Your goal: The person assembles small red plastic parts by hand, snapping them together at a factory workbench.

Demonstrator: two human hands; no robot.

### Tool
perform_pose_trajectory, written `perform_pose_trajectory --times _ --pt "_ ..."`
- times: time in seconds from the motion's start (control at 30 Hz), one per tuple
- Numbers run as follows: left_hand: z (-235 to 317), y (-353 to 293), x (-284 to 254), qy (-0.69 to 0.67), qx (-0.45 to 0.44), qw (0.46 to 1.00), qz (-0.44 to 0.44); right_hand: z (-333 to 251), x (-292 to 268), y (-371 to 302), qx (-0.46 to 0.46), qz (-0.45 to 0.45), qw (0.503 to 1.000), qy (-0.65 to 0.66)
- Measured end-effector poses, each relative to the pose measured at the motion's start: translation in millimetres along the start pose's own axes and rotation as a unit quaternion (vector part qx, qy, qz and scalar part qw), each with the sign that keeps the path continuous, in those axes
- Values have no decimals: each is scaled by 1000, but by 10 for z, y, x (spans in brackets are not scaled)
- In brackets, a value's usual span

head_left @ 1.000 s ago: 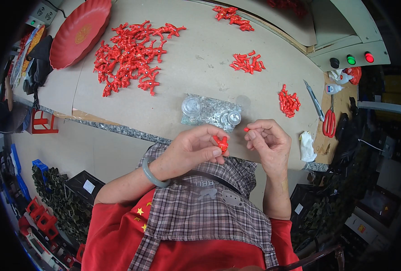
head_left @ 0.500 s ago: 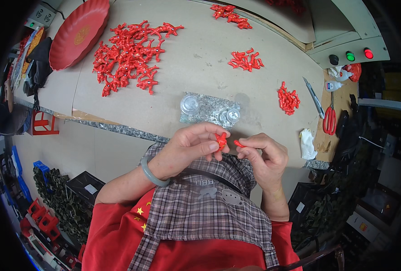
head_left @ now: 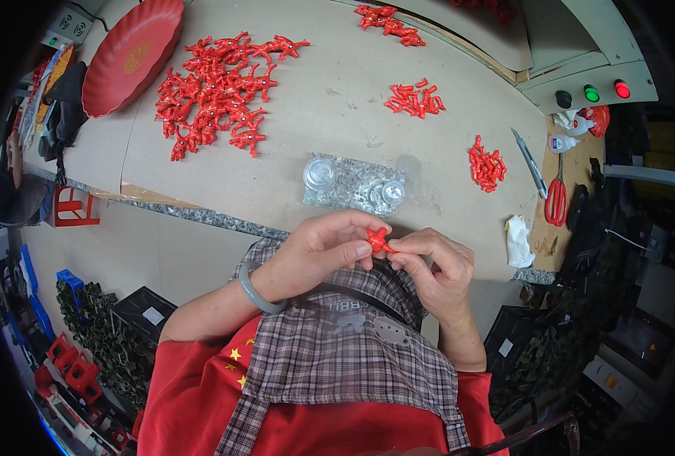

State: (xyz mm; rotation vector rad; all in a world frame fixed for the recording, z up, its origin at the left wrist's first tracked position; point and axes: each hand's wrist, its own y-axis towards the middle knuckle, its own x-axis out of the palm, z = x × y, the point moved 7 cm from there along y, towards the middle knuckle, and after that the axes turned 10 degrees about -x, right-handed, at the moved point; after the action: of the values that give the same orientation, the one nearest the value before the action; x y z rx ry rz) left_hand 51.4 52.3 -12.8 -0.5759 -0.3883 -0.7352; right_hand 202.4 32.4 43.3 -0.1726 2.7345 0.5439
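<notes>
Dish (head_left: 128,64) in red, with a scalloped rim, sits at the far left of a pale tabletop (head_left: 322,114). Right of it spreads a heap of glossy red animal-like figures (head_left: 216,99), probably pushed aside to leave working room.

Near the front edge, the left hand (head_left: 326,247) is closed in a pinch on a single red figure (head_left: 378,240), which is held just in front of the wearer's body, seemingly to steady it and leave its right side exposed. Behind the hands lies a speckled stone slab (head_left: 353,179) carrying small clear containers (head_left: 320,174), likely set centrally for easy reach. At the back is a smaller cluster of red figures (head_left: 391,26), with loose small red parts (head_left: 413,100) in front of it.

The right hand (head_left: 438,266) pinches a slim red piece (head_left: 389,248), mostly hidden by fingertips, against the figure's lower right; whether the two are joined cannot be told.

Farther right come another pile of small red parts (head_left: 487,165), a crumpled white cloth (head_left: 518,242), a utility knife (head_left: 530,163) and red-handled scissors (head_left: 556,201), perhaps kept at the side to be handy without crowding.
</notes>
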Motion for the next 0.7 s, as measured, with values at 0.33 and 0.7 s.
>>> perform_pose_trajectory --times 0.33,0.7 --pt "-17 -30 -13 14 9 1000 1 -170 36 -33 -139 9 980 -141" --pt "309 -123 58 320 218 913 131 164 155 -330 48 163 982 77"
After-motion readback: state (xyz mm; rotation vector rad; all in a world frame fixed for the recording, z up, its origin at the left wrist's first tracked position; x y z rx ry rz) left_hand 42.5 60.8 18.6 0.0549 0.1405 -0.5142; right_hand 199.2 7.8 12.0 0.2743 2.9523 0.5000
